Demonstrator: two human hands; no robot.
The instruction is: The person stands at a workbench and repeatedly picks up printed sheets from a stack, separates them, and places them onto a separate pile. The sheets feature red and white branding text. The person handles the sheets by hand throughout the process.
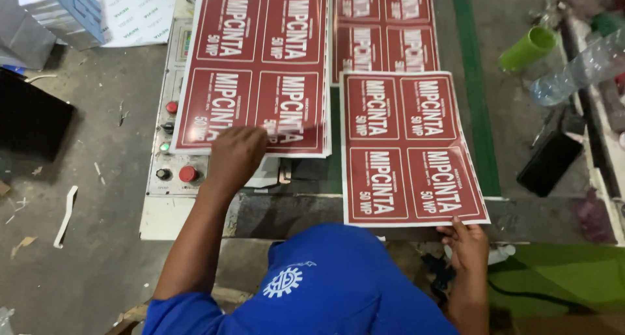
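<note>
Head view looks down on a person in a blue shirt [325, 283] at a work bench. The left hand [236, 154] rests on the bottom edge of a stack of dark red printed sheets [257, 68]. Its fingers are curled onto the paper, but I cannot tell if they pinch it or just press on it. This stack lies partly on top of a grey control panel [170, 159] with red buttons and a small green light. The right hand [467, 245] pinches the bottom right corner of a single dark red sheet [410, 149], with the thumb on top. This sheet lies just to the right of the stack, and its near edge sticks out toward the person. Each sheet has four red boxes with white writing. More red sheets [384, 22] lie farther back, partly under the single sheet. On the right, well apart from the hands, are a green cup [528, 48], a clear plastic bottle [579, 71] and a black phone [550, 162].
</note>
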